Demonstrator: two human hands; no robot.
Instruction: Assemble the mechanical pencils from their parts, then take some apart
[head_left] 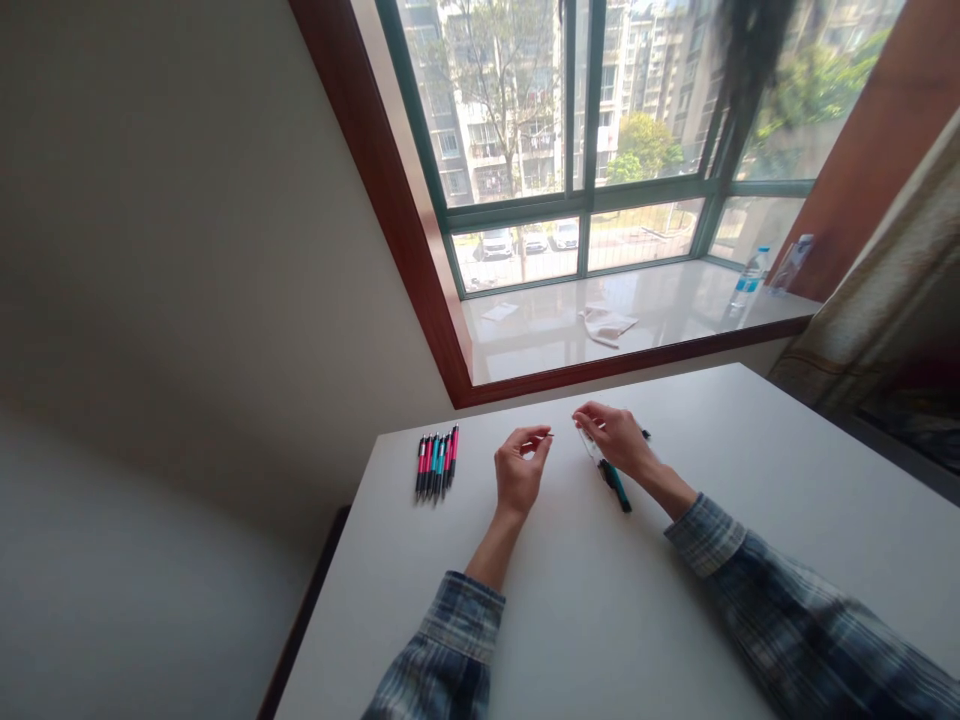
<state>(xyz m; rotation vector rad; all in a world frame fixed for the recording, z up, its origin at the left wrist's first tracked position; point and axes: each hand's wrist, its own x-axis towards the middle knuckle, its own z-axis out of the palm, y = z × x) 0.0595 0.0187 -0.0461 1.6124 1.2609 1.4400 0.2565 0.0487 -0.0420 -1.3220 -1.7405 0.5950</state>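
Observation:
My left hand point(517, 472) is closed in a pinch above the white table, with a small thin dark piece point(551, 435) sticking out between thumb and forefinger. Just to its right, my right hand point(616, 438) has its thumb and fingertips pressed together; whatever they hold is too small to make out. Beneath the right hand lie a teal and black pen part point(618, 488) and a clear, pale piece point(589, 446), both partly covered. A dark tip point(646, 434) shows past the back of that hand. Left of both hands, several pink and teal click pens point(436, 466) lie side by side.
The white table point(585, 610) meets the wall below a window sill point(540, 335). On the sill are a crumpled white sheet point(607, 325), a flat paper point(499, 312) and a plastic bottle point(750, 278). A curtain point(862, 270) hangs at the right.

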